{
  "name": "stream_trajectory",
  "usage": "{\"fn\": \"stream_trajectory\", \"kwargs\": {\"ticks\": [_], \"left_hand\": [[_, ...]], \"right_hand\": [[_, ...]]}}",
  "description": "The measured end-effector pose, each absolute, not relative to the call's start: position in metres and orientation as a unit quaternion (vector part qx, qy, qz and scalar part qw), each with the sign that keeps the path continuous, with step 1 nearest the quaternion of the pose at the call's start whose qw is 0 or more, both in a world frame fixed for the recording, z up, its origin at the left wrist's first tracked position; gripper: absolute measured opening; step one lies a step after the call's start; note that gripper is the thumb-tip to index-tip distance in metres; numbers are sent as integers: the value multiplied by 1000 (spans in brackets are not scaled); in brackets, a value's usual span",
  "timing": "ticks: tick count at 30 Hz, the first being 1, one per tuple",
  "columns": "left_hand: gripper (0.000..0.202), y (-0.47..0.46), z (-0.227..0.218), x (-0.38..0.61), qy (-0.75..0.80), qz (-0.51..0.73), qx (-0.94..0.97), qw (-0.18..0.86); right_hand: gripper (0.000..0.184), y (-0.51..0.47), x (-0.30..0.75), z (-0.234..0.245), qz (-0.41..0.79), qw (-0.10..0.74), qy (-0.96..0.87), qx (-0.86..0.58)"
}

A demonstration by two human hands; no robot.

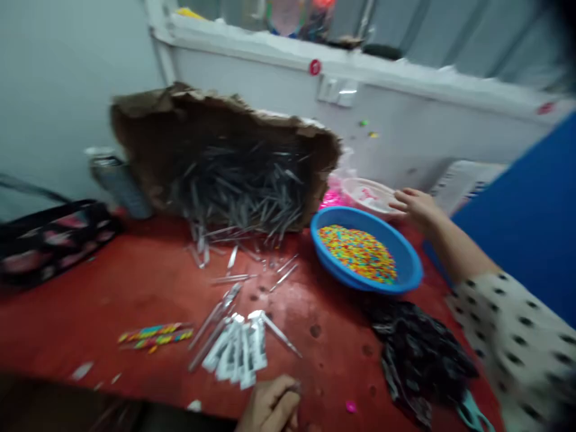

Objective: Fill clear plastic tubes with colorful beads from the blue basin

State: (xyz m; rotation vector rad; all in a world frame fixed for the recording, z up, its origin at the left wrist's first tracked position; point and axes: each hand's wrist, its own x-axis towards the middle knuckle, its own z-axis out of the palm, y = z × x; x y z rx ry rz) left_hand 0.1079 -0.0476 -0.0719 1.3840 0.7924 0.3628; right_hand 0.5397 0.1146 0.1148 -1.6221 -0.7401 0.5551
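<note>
My left hand [272, 405] is at the table's front edge, thumb and fingers closed in a pinch; whatever they hold is too small and blurred to name. Just beyond it lie several white-and-silver printed sachets [240, 351], fanned out among clear plastic tubes [211, 324]. Stretched out to the far right, my right hand [418, 207] has its fingers extended at the rim of a pale shallow bowl [369, 195] with small pink pieces inside. A blue basin [409, 258] of multicoloured candy-like beads [357, 252] stands in front of that bowl. Tubes filled with colourful beads [155, 336] lie at left.
A torn cardboard box [135, 126] on its side spills clear tubes onto the red table [112, 288]. A spray can [119, 180] and a patterned black bag [58, 240] stand left. Crumpled black plastic [418, 354] lies at right, with a blue panel [531, 222] behind.
</note>
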Motion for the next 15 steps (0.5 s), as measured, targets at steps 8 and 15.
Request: {"fn": "stream_trajectory", "kwargs": {"ticks": [8,15], "left_hand": [[38,-54,-53,99,312,181,530,768],[35,-53,-38,29,383,264,524,714]], "right_hand": [[25,50,347,31,380,316,-640,-589],[22,58,203,-8,275,161,-832,-454]]}}
